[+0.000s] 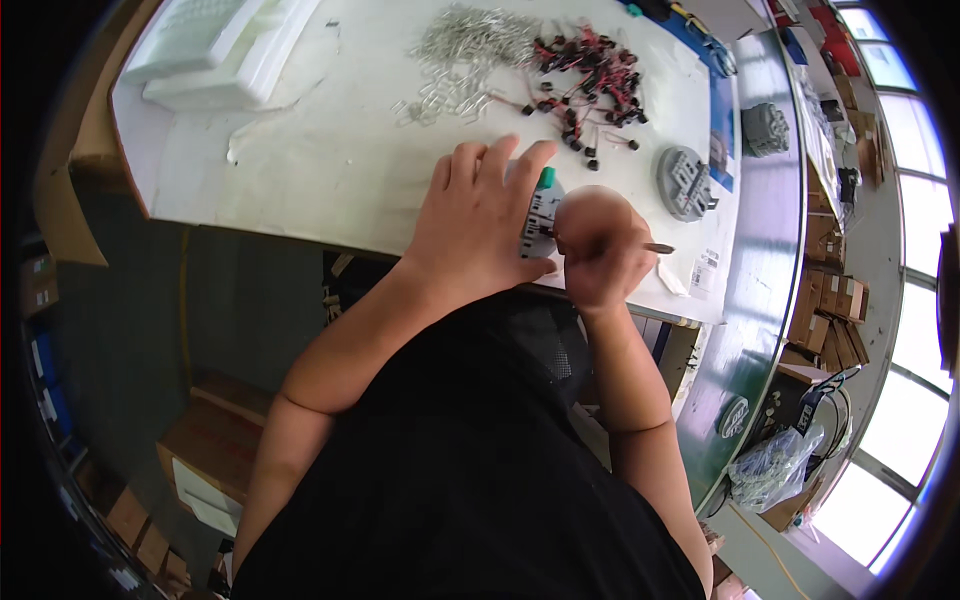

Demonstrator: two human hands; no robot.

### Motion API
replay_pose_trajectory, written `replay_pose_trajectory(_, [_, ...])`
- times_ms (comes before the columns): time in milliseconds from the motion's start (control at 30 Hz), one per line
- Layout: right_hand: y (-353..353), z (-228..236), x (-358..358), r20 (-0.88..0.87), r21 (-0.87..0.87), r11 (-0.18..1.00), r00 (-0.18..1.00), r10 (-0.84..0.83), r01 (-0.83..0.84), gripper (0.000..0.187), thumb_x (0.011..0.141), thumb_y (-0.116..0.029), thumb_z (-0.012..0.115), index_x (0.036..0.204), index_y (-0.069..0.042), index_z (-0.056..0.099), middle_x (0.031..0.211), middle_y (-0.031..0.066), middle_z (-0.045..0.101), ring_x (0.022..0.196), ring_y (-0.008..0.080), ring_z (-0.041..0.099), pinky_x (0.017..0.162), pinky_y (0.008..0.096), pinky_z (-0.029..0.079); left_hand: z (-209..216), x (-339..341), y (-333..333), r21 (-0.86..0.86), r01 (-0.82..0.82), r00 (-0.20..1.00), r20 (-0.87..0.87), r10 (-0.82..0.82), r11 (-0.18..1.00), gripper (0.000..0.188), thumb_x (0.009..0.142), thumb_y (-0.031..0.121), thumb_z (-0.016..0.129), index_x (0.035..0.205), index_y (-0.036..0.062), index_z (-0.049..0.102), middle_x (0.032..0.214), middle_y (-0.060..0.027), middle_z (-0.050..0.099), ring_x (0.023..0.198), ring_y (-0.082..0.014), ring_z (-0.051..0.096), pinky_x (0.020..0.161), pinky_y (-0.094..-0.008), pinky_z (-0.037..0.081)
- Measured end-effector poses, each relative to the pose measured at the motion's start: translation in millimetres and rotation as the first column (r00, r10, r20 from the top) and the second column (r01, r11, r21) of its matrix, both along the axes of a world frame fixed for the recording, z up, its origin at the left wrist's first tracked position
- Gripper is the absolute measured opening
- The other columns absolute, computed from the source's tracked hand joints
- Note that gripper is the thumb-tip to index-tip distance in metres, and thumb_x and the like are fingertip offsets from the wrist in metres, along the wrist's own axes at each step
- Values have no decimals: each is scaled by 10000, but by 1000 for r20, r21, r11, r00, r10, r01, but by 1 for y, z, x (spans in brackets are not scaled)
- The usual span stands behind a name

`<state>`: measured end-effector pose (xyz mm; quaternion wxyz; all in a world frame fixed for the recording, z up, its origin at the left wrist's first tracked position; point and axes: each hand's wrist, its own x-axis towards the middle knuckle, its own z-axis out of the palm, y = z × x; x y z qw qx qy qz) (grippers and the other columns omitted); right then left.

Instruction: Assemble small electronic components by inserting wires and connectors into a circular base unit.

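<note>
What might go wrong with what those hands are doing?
The thin tool in the right hand might slip and poke the nearby left hand. The round grey part sits near the table's edge, so it might fall. The heaped red-and-black wires might tangle.

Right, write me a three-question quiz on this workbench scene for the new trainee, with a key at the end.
1. Multiple choice: which of these lies directly to the left of the wired black parts on the table?
A. a row of windows
B. clear looped pieces
C. a plastic bag

2. True or false: the left hand is spread over a round grey part.

3. Short answer: which hand holds the slim tool?

Key
1. B
2. True
3. The right hand
</note>
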<state>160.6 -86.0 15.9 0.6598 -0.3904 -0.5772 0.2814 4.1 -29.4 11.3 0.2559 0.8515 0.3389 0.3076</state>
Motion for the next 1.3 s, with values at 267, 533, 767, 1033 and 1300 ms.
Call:
replay_pose_trajectory(267, [-20,82,43,-381,-273,950,924,37,-151,632,1145,-520,419,756,-34,527,697,44,541,587,155,474,524,327,378,21,-10,4,64,78,990,114,-85,995,1118,585,192,982,1552,123,426,1423,-171,504,1294,-376,511,1093,-504,462])
replay_pose_trajectory(533, [-16,44,38,742,-469,818,650,161,333,468,1071,-347,612,759,1,599,692,152,616,655,362,637,598,454,498,2,-37,3,-178,125,971,222,-84,976,1092,685,244,970,1613,128,408,1420,-194,517,1220,-394,570,1005,-488,529])
replay_pose_trajectory(767, [0,48,17,862,-455,824,400,312,337,364,1029,-303,653,771,-47,666,682,192,661,618,418,657,568,507,525,-3,-37,13,-290,128,991,67,-113,949,1088,631,316,998,1573,92,502,1096,-146,710,1029,-329,669,924,-436,550])
replay_pose_trajectory(1033, [1,43,13,878,-432,811,390,277,396,391,1032,-313,652,755,-37,661,652,189,653,595,432,651,560,527,526,-15,-37,16,-233,128,984,150,-95,964,1059,631,350,995,1552,90,540,987,-122,708,902,-308,677,863,-426,562])
replay_pose_trajectory(1300, [3,46,12,837,-504,778,436,332,375,389,1035,-312,650,764,-34,665,660,192,657,614,443,652,590,541,530,-15,-37,16,-219,131,984,147,-100,967,1068,626,368,994,1548,75,541,959,-114,702,885,-297,669,859,-427,558])
